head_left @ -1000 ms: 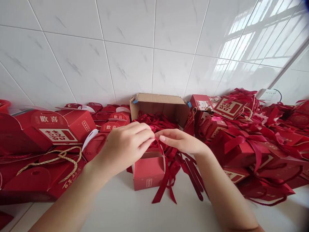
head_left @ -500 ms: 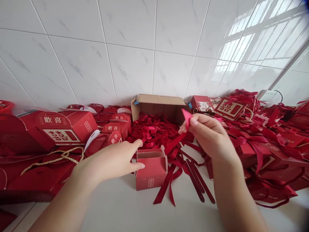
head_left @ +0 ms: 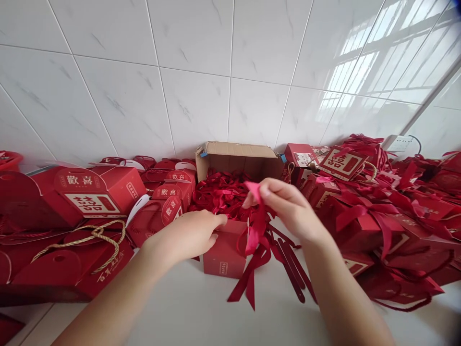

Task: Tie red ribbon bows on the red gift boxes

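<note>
A small red gift box stands upright on the white table, a pale label printed low on its front. My left hand is closed over its upper left edge, thumb toward the front; the fingertips behind are partly hidden. Above the box's right side, my right hand pinches a bright red satin ribbon between thumb and fingers. The ribbon's short end sticks up past the fingertips, and its length hangs down beside the box. Other ribbon tails lie on the table at the box's right.
Behind is an open cardboard carton with a heap of red ribbons. Flat dark red straps lie right of the box. Red gift boxes crowd the left, and ribbon-tied boxes the right. A tiled wall rises behind.
My right hand has come down and left with the ribbon, nearer the box. My left hand has shifted right, further over the box's top edge.
</note>
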Action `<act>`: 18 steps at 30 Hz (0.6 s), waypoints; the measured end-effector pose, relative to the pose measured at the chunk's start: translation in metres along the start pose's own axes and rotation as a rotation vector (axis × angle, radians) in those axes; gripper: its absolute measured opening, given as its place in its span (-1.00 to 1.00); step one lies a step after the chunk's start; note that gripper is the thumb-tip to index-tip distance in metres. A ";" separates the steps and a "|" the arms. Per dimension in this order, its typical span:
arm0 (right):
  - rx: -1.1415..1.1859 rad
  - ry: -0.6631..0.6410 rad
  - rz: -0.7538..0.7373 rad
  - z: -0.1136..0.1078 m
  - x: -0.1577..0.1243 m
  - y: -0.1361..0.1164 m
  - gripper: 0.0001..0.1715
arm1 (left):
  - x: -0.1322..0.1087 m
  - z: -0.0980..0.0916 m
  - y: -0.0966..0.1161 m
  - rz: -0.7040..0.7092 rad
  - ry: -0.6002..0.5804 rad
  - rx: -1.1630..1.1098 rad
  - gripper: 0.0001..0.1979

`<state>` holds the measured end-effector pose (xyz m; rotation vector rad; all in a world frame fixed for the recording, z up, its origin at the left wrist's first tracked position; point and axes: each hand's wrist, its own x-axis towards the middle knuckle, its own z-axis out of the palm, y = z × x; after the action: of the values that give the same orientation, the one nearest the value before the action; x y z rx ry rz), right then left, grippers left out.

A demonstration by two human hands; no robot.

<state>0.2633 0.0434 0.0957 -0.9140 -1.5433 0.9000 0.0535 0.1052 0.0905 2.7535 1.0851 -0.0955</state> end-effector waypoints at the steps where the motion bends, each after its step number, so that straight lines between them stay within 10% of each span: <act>1: -0.017 -0.079 0.046 0.005 0.006 0.009 -0.65 | 0.001 0.001 -0.001 0.008 0.006 -0.010 -0.84; 5: -0.044 -0.297 0.132 0.019 0.019 0.036 -0.61 | 0.002 0.000 -0.005 0.003 -0.009 -0.093 -0.86; 18: -0.429 -0.391 0.118 0.029 0.014 0.035 -0.71 | -0.010 -0.025 -0.025 -0.095 -0.094 -0.168 -0.70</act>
<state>0.2364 0.0680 0.0659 -1.1917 -2.0891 0.8816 0.0287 0.1214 0.1122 2.5233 1.1438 -0.1384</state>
